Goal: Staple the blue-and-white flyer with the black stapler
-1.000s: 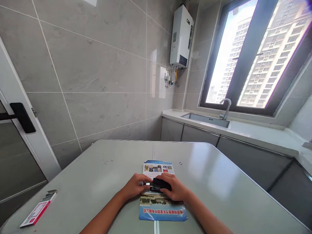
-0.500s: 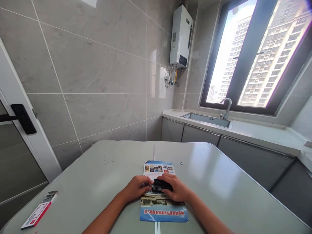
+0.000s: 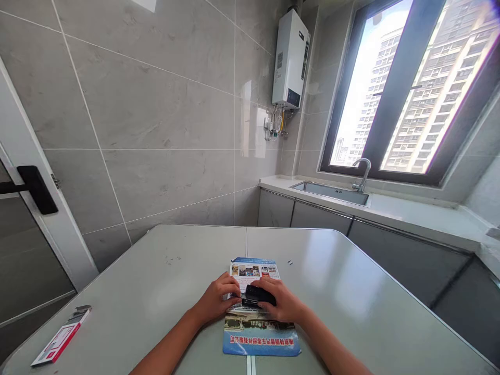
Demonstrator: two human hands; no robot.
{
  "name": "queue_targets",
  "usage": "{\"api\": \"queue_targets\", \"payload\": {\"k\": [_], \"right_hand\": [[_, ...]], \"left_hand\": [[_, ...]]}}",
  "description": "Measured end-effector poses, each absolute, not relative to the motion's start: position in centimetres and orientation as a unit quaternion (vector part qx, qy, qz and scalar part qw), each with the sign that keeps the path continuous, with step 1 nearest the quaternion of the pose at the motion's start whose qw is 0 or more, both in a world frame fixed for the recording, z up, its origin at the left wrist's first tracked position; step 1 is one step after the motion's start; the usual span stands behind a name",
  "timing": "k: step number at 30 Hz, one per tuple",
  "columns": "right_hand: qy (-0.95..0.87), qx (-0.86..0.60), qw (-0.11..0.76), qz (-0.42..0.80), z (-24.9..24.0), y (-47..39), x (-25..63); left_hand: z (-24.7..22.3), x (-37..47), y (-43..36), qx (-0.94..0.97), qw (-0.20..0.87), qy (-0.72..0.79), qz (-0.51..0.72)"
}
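A black stapler [image 3: 258, 296] lies across a printed leaflet [image 3: 261, 341] with blue edges and small pictures, near the table's front. My right hand [image 3: 282, 301] is wrapped round the stapler's right part. Beside its left end is my left hand [image 3: 219, 298], fingers curled with the tips close together; whatever is between them is too small to make out. Parts of the leaflet's middle are hidden under the stapler and hands.
On the table [image 3: 187, 271], a red and white box [image 3: 62, 336] lies at the left front. Small bits [image 3: 290, 262] lie right of the leaflet, and specks [image 3: 172, 258] farther left. A counter with a sink [image 3: 332, 191] stands behind, at the right.
My left hand has shifted slightly left and its fingers have lifted a little off the stapler's end. My right hand has stayed on the stapler.
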State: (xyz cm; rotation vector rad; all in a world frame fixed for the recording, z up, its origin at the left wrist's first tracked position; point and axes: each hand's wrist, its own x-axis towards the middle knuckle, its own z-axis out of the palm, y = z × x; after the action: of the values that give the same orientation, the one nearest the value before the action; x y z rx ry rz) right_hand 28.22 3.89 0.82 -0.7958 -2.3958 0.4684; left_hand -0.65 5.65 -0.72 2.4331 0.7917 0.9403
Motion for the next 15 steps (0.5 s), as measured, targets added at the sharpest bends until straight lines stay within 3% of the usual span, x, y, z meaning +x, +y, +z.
{"api": "queue_targets", "payload": {"k": [8, 15], "right_hand": [[-0.898, -0.300, 0.272, 0.172, 0.52, 4.04, 28.25], [-0.897, -0.303, 0.272, 0.173, 0.53, 4.01, 28.23]], "left_hand": [[-1.17, -0.53, 5.79, 0.896, 0.158, 0.257, 0.325], [-0.51, -0.30, 5.37, 0.877, 0.235, 0.264, 0.325]]}}
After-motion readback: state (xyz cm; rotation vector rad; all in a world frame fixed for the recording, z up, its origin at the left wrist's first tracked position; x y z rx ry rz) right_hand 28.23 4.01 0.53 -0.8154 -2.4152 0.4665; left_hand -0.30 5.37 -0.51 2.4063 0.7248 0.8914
